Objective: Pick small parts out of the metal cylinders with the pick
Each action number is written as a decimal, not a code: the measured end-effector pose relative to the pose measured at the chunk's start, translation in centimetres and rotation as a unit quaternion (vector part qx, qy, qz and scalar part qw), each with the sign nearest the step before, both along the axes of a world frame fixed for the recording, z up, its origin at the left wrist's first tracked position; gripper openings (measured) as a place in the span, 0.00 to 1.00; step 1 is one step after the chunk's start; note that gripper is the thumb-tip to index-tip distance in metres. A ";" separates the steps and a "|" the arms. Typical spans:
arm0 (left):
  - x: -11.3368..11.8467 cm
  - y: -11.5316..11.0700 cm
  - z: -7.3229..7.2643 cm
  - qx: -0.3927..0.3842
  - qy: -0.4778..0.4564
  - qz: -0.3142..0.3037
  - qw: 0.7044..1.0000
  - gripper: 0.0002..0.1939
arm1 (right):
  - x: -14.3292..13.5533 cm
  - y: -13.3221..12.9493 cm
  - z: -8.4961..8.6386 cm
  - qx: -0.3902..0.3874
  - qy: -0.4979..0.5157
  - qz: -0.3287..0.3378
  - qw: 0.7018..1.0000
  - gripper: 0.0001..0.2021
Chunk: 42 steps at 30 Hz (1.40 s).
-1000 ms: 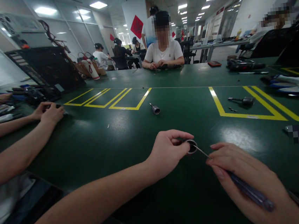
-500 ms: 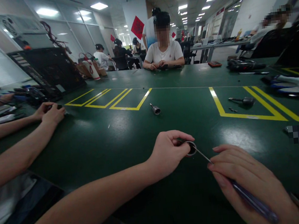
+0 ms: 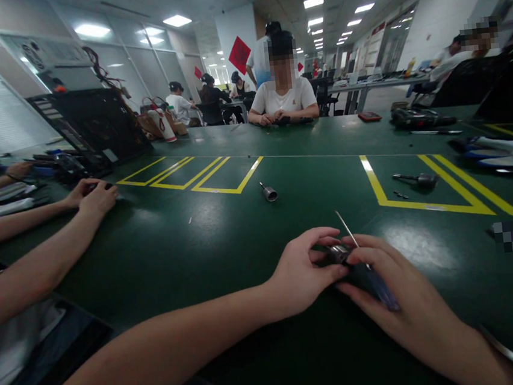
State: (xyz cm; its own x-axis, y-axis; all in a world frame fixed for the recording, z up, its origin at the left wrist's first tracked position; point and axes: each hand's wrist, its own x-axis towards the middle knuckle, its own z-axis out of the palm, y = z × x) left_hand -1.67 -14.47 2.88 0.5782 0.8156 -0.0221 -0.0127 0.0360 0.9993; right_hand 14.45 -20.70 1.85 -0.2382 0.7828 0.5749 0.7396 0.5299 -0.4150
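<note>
Over the table, my left hand (image 3: 296,268) is closed around a metal hole saw (image 3: 338,252), thumb below and fingers above; part of it is hidden. My right hand (image 3: 404,284) keeps a screwdriver (image 3: 383,290) in its grip, the purple handle against the palm and the thin shaft pointing up and away. The right fingertips also touch the near end of the hole saw. A second hole saw (image 3: 269,192) lies on the table ahead. Another one with a shank (image 3: 421,180) rests inside yellow tape at the right, beside several tiny dark parts (image 3: 401,195).
The green table (image 3: 225,244) carries yellow tape outlines. A co-worker's hands (image 3: 93,196) are at the left. Across the table sits a person in a white shirt (image 3: 284,98). A black power tool (image 3: 419,118) and blue-white gloves (image 3: 500,154) lie at the right.
The screwdriver tip has left the hole saw's opening and the shaft now points upward. My right hand has moved left, its fingers now touching the hole saw, which has been turned.
</note>
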 end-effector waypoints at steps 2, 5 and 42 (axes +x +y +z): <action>0.1 -0.5 0.0 0.036 0.029 -0.018 0.999 0.28 | -0.2 0.2 -0.6 -0.027 0.002 0.008 1.000 0.13; -0.3 -0.3 0.8 0.152 0.124 -0.055 0.979 0.22 | -0.2 0.4 -0.9 -0.053 0.005 0.004 0.999 0.12; -6.6 12.5 0.6 0.477 0.321 0.061 0.816 0.20 | -2.2 10.7 0.4 -0.110 0.177 -0.090 0.974 0.08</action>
